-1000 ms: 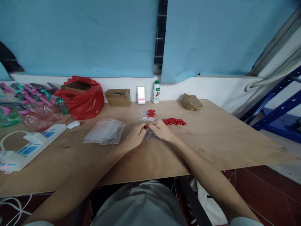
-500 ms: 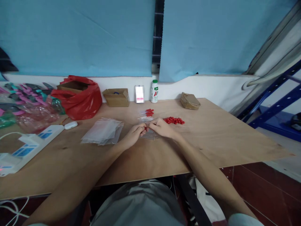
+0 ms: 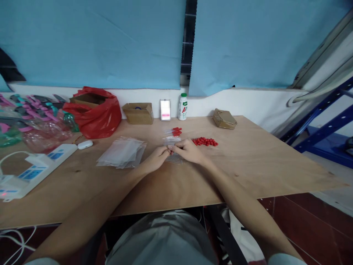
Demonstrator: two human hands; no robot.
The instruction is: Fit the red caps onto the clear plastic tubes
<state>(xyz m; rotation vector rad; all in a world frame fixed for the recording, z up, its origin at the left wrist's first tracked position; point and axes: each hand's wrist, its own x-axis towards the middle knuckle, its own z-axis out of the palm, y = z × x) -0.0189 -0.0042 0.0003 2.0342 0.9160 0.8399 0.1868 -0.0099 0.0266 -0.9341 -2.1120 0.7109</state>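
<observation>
My left hand [image 3: 158, 159] and my right hand [image 3: 190, 151] meet over the middle of the table, fingertips touching. A bit of red, apparently a small rubber bulb [image 3: 171, 152], shows at the pinched fingers of my left hand. The fingers of my right hand are closed too, and what they grip is hidden. Under and in front of the hands lie thin clear tubes [image 3: 174, 159]. Just beyond are several droppers with red bulbs [image 3: 177, 131] fitted on clear stems. Beside my right hand sits a pile of loose red bulbs [image 3: 206, 141].
Clear zip bags [image 3: 121, 152] lie to the left, near a white power strip [image 3: 41, 169] and a white case [image 3: 85, 144]. Along the wall stand a red bag [image 3: 102, 117], a cardboard box [image 3: 139, 114], a phone [image 3: 165, 109], a white bottle [image 3: 182, 107] and a brown package [image 3: 224, 119].
My fingertips have shifted slightly, with the right thumb now reaching further over the left fingers. Less red shows between them. The view has moved a little; the table items stay put.
</observation>
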